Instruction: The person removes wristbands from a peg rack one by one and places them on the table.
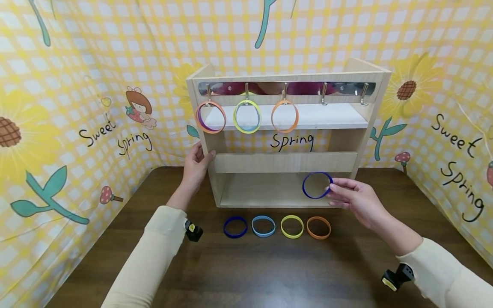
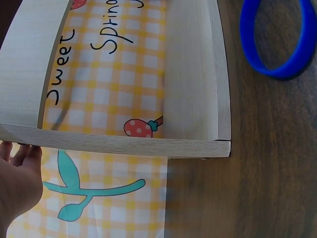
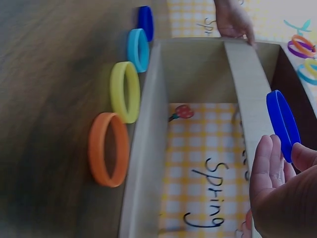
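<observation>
**Left hand (image 1: 196, 164) grips wooden shelf (image 1: 285, 162), right hand (image 1: 356, 199) pinches blue band (image 3: 283, 126)**

From far off, I see the left thumb and fingers squeeze the shelf's side. If they let go, I think a bump could make the shelf slide. Up and to the right of that hand, hanging bands (image 1: 247, 132) dangle from hooks (image 1: 247, 89); a hard knock might shake them off. Down and to its right, four loose bands (image 1: 263, 235) lie in a row on the table (image 1: 246, 273). A low right arm could push them about. My right thumb and fingertips nip one edge of the blue band, just left of that hand, in front of the shelf. Such a small hold, I guess, could let it slip and drop.
</observation>
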Demonstrator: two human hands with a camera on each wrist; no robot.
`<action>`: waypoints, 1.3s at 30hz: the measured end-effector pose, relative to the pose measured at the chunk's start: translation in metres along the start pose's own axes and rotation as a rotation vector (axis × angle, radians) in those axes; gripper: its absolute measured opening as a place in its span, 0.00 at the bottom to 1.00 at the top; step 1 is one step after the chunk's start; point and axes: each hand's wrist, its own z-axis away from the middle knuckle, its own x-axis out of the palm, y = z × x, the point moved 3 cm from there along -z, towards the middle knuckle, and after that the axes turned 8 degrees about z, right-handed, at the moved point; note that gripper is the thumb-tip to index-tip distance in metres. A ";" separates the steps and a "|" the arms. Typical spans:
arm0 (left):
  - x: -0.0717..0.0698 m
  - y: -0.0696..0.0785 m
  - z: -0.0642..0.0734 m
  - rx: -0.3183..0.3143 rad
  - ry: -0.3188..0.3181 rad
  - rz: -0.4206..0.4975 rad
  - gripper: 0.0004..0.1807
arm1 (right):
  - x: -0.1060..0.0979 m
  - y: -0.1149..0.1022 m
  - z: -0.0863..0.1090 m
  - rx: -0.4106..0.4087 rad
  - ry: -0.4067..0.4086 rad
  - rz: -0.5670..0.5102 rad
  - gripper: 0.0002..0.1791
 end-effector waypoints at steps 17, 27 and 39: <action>0.002 0.000 0.001 0.006 0.008 0.007 0.27 | -0.036 0.044 0.008 0.048 -0.008 0.142 0.08; 0.002 -0.002 0.001 0.012 0.004 0.028 0.26 | -0.061 0.063 0.009 0.067 -0.002 0.144 0.06; 0.001 0.001 0.002 0.010 -0.001 0.014 0.27 | -0.087 0.073 0.010 0.109 -0.022 0.273 0.17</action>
